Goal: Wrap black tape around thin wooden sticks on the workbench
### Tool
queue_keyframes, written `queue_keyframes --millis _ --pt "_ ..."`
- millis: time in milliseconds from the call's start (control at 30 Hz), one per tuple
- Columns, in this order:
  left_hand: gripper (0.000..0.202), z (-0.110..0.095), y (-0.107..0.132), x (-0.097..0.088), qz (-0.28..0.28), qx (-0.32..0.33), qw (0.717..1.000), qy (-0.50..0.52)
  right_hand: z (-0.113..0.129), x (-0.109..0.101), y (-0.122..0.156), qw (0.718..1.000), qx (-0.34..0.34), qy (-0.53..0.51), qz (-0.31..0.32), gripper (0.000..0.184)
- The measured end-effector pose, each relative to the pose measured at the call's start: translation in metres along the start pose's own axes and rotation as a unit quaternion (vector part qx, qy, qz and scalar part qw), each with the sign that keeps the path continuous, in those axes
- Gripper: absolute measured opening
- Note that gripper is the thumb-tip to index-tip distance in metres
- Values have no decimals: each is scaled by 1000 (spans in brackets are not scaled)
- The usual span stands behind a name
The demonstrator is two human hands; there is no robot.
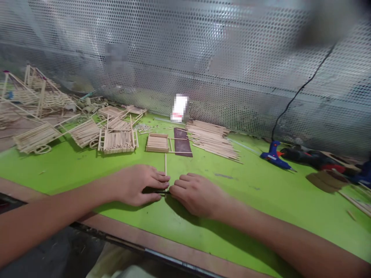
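Both my hands rest close together on the green table top (246,200) near its front edge. My left hand (139,184) has its fingers curled and pressed together over a thin dark tool (162,192) lying flat. My right hand (197,193) is curled too, its fingertips touching the same dark tool from the other side. A single thin wooden stick (165,164) stands up from between the two hands. Which hand holds the stick is hidden.
A pile of loose sticks (213,139), a dark brown sheet (182,142) and a small stick panel (157,143) lie beyond my hands. Several stick-built carts (118,139) fill the back left. A blue glue gun (274,155) lies right. Perforated metal wall (232,58) behind.
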State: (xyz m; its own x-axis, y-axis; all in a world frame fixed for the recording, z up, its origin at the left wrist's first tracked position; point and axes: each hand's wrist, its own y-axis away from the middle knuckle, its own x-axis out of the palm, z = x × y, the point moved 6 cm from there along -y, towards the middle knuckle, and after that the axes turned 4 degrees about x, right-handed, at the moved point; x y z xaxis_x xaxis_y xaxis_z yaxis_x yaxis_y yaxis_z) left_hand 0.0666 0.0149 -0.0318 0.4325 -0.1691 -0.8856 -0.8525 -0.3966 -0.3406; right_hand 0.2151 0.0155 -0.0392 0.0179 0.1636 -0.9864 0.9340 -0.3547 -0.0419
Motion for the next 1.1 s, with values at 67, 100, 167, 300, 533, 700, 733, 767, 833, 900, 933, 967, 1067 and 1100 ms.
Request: queue_keyframes --millis 67,100,167,300,533,700,733,767,833,900,933,967,1067,1100 --pt "28 2 1 2 -3 -5 1000 7 0 0 0 1000 -2 4 0 6" --pt "28 3 1 3 -2 -7 1000 8 0 0 0 1000 -2 6 0 6" --pt "28 4 1 4 1 -9 1000 7 0 0 0 1000 -2 6 1 7" --pt "29 3 1 4 4 -9 1000 7 -2 1 2 1000 -2 9 7 7" --pt "28 4 2 4 -5 -3 1000 1 -6 1 6 1000 -6 7 4 7" --pt "26 4 1 5 -6 0 1000 -13 -6 -2 6 1000 -7 0 -1 8" --pt "27 3 1 4 -7 4 1000 -21 -6 -2 6 1000 -7 -1 -2 8" --pt "27 1 0 4 -9 8 999 -33 -6 -2 6 1000 -7 -2 -2 7" --pt "28 -1 -2 2 -11 12 998 -67 -5 -3 5 1000 -7 -4 -1 7" --pt "27 -3 -3 1 -16 5 994 -106 -5 -3 4 1000 -7 -5 -1 8" --pt "25 -3 -4 1 -17 0 992 -126 -5 -3 4 1000 -7 -6 -3 8" --pt "22 -4 -4 1 -15 0 989 -147 -5 -3 3 1000 -6 -6 -4 9" --pt "18 -8 -6 6 -3 36 980 -197 -5 -3 2 1000 -8 -7 -6 10" --pt "19 -10 -7 8 0 49 977 -206 -5 -3 2 1000 -10 -8 -5 11"
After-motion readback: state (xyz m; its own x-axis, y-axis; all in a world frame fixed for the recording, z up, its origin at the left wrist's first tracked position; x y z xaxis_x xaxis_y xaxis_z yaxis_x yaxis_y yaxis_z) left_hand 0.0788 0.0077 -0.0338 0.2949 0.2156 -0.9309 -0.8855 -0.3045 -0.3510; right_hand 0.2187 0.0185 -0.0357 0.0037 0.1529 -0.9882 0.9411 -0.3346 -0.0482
